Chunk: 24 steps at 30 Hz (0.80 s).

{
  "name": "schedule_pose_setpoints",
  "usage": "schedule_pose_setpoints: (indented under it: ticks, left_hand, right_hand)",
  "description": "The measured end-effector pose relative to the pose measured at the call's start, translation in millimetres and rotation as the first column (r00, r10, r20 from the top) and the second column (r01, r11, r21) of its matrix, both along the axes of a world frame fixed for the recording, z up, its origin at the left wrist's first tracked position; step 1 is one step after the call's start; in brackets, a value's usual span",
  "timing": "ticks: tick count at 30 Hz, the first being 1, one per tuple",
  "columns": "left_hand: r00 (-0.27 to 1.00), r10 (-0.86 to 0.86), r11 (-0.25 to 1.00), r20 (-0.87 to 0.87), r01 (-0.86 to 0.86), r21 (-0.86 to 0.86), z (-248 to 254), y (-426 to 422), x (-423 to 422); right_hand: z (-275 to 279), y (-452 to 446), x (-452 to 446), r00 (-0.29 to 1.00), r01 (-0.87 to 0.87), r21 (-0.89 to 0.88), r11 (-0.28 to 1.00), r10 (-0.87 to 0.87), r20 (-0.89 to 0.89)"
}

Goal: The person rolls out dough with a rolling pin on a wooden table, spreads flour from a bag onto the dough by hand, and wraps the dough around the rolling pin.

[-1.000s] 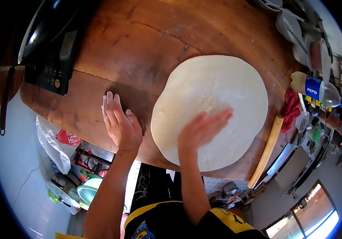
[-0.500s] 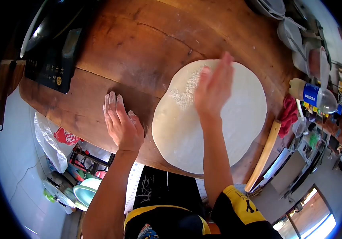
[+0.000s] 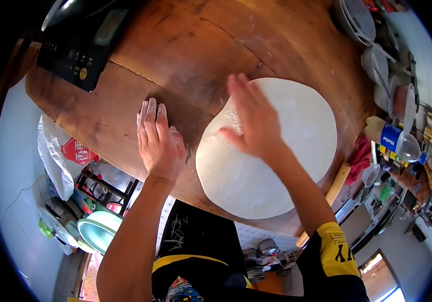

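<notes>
One floury left hand (image 3: 159, 146), flat with thumb apart, rests on one wooden table (image 3: 196, 55), and one blurry right hand (image 3: 256, 118), thumb out, covers part of one smooth, roundish dough (image 3: 266, 183).

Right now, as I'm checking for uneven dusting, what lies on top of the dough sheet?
Near the upper-left edge of the dough sheet lies a patch of whitish powder. The blurred right hand and its forearm hide what is beneath them.

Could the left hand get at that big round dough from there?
Probably yes: the left hand lies on the wooden table beside the dough, and nothing seems to stand between them.
</notes>
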<state>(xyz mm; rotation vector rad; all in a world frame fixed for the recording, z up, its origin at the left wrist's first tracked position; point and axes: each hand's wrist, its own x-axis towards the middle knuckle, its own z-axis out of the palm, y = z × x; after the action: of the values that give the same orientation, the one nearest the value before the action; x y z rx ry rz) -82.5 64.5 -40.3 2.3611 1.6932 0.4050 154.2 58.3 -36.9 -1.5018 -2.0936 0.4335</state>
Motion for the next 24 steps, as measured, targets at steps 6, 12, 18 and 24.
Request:
schedule_pose_setpoints:
  ticks: [6, 12, 18, 24]
  left_hand:
    - [0.998, 0.025, 1.000, 0.051, -0.025, -0.001, 1.6, 0.8, 1.9]
    - [0.995, 0.079, 0.997, 0.066, -0.080, 0.019, 0.8, 1.1, 0.0]
    - [0.991, 0.062, 0.988, 0.115, -0.078, 0.136, -6.6, -2.2, -3.1]
    - [0.986, 0.071, 0.967, 0.149, -0.105, 0.232, -13.9, -4.6, -3.5]
  right_hand:
    - [20.4, -36.1, -15.3, 0.967, -0.218, -0.152, 0.964, 0.192, -0.167]
    - [2.7, -21.8, -5.1, 0.974, -0.215, -0.027, 0.976, 0.216, 0.065]
    - [8.9, -57.8, -40.0, 0.816, -0.576, -0.144, 0.804, 0.574, -0.061]
    - [11.5, -25.7, -5.7, 0.743, -0.668, -0.063, 0.741, 0.662, -0.098]
